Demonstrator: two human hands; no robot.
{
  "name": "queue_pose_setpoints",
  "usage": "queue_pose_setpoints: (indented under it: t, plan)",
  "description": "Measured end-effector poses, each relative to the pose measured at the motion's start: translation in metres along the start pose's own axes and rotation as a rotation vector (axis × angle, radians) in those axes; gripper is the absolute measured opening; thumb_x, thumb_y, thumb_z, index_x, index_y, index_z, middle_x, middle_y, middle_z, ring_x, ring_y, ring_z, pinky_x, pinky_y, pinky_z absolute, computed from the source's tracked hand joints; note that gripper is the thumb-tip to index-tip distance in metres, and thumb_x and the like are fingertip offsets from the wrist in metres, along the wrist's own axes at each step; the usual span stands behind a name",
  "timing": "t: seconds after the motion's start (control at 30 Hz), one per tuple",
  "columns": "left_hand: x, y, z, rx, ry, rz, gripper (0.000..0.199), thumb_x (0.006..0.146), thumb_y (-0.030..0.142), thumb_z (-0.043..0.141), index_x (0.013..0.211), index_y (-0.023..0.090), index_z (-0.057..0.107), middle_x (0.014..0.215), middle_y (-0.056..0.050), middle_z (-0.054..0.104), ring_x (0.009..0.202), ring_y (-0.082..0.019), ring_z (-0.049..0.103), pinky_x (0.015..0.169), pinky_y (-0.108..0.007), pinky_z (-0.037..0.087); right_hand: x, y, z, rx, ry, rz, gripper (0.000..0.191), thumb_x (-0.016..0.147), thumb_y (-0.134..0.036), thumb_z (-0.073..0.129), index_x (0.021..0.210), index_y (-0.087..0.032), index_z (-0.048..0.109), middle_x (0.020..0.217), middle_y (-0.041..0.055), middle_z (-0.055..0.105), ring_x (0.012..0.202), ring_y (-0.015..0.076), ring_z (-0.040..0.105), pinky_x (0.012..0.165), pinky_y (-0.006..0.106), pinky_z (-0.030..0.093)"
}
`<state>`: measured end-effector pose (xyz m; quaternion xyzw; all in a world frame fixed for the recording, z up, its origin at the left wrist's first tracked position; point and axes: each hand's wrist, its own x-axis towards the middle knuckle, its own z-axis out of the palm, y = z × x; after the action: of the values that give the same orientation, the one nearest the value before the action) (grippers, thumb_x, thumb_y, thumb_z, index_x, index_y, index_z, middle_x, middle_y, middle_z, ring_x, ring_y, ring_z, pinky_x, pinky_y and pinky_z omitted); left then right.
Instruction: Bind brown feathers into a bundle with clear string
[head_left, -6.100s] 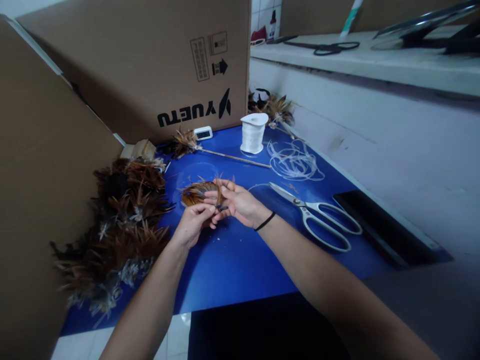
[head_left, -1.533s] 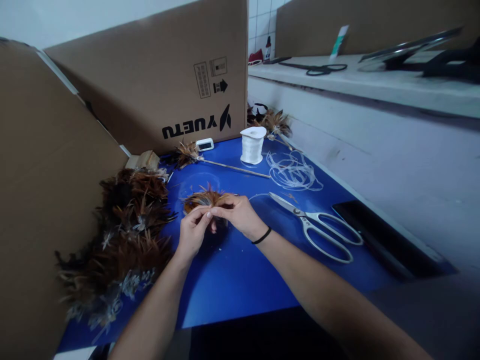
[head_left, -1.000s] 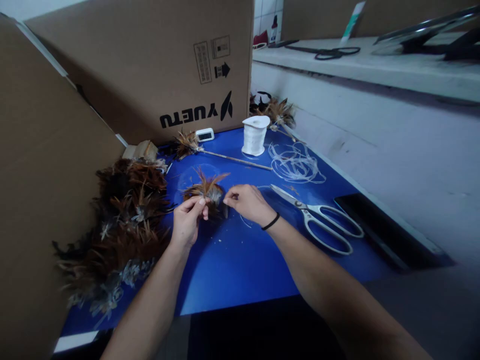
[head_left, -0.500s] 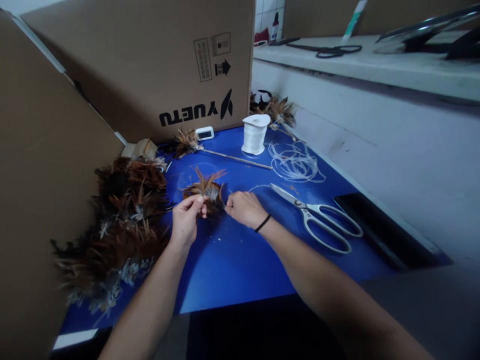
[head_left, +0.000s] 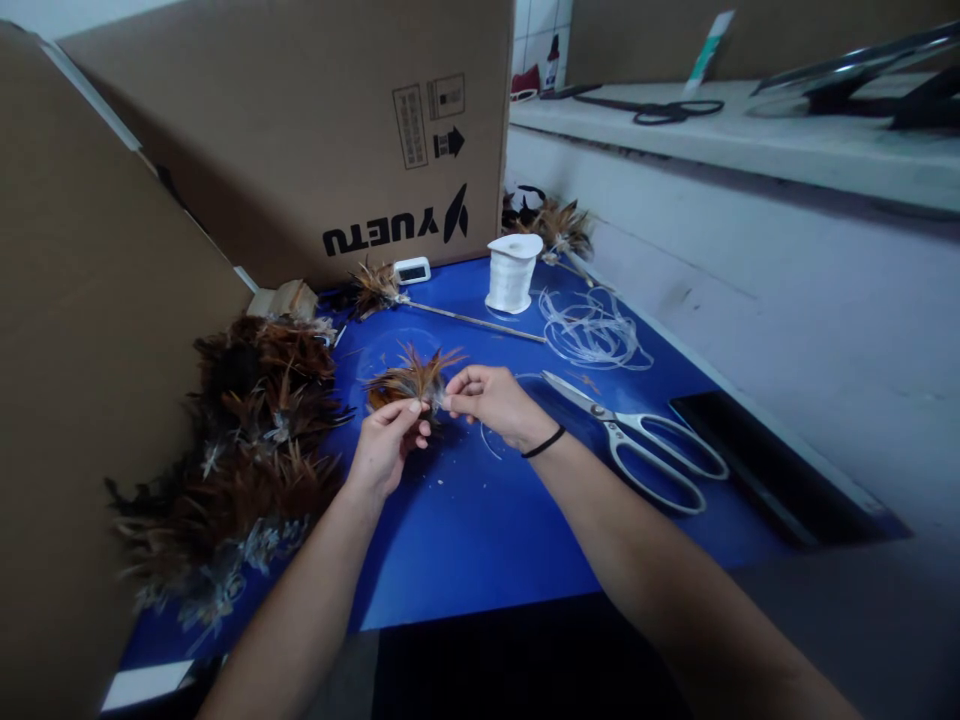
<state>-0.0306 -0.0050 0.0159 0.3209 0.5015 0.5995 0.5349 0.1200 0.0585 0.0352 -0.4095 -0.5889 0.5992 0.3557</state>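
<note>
A brown feather bunch (head_left: 409, 382) with pale quill ends is held over the blue table, its tips fanning up and left. My left hand (head_left: 390, 435) pinches it from below between thumb and fingers. At the pale quill end, my right hand (head_left: 491, 400) is closed in a pinch with a thin clear string (head_left: 491, 442) that loops out below it. The exact grip at the fingertips is too small to make out. Metal scissors (head_left: 637, 430) lie partly open to the right of my right hand.
Feather bunches (head_left: 262, 450) are heaped at the left. Behind my hands are a feather-tipped stick (head_left: 472, 320), a white spool (head_left: 513, 275), tangled clear string (head_left: 596, 330) and a small white display (head_left: 412, 270). A black flat object (head_left: 772, 465) lies right; cardboard (head_left: 300, 130) stands behind.
My right hand has turned from a fist to a fingertip pinch and moved up against the quill end. The string now loops below it. My left hand has shifted slightly right with the feathers.
</note>
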Motion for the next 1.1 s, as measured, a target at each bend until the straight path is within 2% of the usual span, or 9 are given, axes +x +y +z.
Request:
queue_pose_setpoints:
  t: [0.17,0.3,0.47,0.57,0.67,0.73,0.8,0.97,1.1]
  plan:
    - [-0.001,0.0,0.002,0.002,0.001,-0.036,0.026,0.062,0.032,0.075,0.076,0.011,0.069,0.06,-0.003,0.06,0.055,-0.009,0.055,0.045,-0.017,0.042,-0.001,0.002,0.004,0.005,0.005,-0.019,0.015,0.06,-0.015,0.066,0.072,-0.014,0.057,0.053,-0.0041,0.055,0.046,0.0057,0.048,0.043,0.018,0.038]
    - [-0.001,-0.001,0.002,0.027,0.009,0.01,0.024,0.065,0.031,0.074,0.077,0.011,0.069,0.057,-0.001,0.059,0.051,-0.007,0.052,0.045,-0.016,0.041,0.0,0.008,0.008,-0.007,0.001,-0.062,0.016,0.059,-0.016,0.067,0.072,-0.014,0.056,0.055,-0.0044,0.054,0.046,0.0058,0.048,0.044,0.019,0.04]
    - [0.001,0.001,0.001,-0.015,0.037,0.094,0.019,0.065,0.027,0.073,0.073,0.011,0.069,0.062,-0.002,0.06,0.049,-0.005,0.047,0.043,-0.016,0.037,-0.001,0.007,0.009,0.056,-0.025,0.005,0.018,0.06,-0.015,0.065,0.073,-0.016,0.052,0.054,-0.0031,0.056,0.049,0.01,0.055,0.042,0.019,0.04]
    - [0.001,0.004,0.0,-0.064,0.061,0.127,0.017,0.064,0.025,0.074,0.073,0.011,0.069,0.072,-0.005,0.063,0.049,-0.004,0.045,0.042,-0.016,0.035,0.002,0.011,0.005,-0.062,-0.033,0.031,0.017,0.06,-0.014,0.066,0.072,-0.016,0.054,0.052,-0.0036,0.056,0.047,0.0087,0.053,0.041,0.018,0.037]
    - [0.0,0.006,-0.001,-0.073,-0.002,0.083,0.018,0.065,0.025,0.073,0.074,0.011,0.069,0.071,-0.005,0.062,0.048,-0.003,0.043,0.041,-0.016,0.035,0.004,0.013,0.002,-0.206,-0.018,-0.062,0.01,0.062,-0.018,0.066,0.068,-0.015,0.06,0.056,-0.0034,0.057,0.048,0.0054,0.046,0.044,0.018,0.034]
    - [-0.001,0.006,0.0,-0.056,-0.073,0.039,0.019,0.065,0.026,0.073,0.076,0.01,0.07,0.064,-0.003,0.058,0.046,-0.004,0.043,0.04,-0.016,0.034,0.004,0.012,0.004,-0.129,-0.039,-0.072,0.009,0.067,-0.024,0.062,0.07,-0.015,0.062,0.06,-0.0026,0.057,0.049,0.0049,0.044,0.045,0.018,0.032]
    - [-0.003,0.006,0.001,-0.035,-0.123,0.007,0.02,0.065,0.026,0.073,0.076,0.01,0.069,0.06,-0.001,0.056,0.045,-0.004,0.042,0.04,-0.017,0.033,0.003,0.008,0.006,0.029,-0.117,-0.002,0.012,0.072,-0.026,0.057,0.072,-0.014,0.063,0.059,-0.0026,0.056,0.047,0.0048,0.041,0.042,0.018,0.03]
    - [-0.007,0.005,0.001,-0.009,-0.192,-0.037,0.019,0.066,0.028,0.073,0.071,0.01,0.068,0.051,0.001,0.051,0.043,-0.004,0.04,0.039,-0.017,0.031,-0.002,0.001,0.009,0.27,-0.29,0.071,0.013,0.067,-0.022,0.062,0.077,-0.014,0.064,0.056,-0.0037,0.053,0.046,0.0046,0.04,0.04,0.017,0.027]
    - [-0.007,0.004,0.0,-0.015,-0.223,-0.058,0.018,0.067,0.028,0.072,0.071,0.01,0.068,0.047,0.002,0.047,0.042,-0.004,0.04,0.039,-0.017,0.031,-0.003,0.002,0.007,0.329,-0.321,0.04,0.017,0.065,-0.021,0.065,0.08,-0.014,0.065,0.062,-0.0022,0.058,0.049,0.0044,0.044,0.041,0.017,0.027]
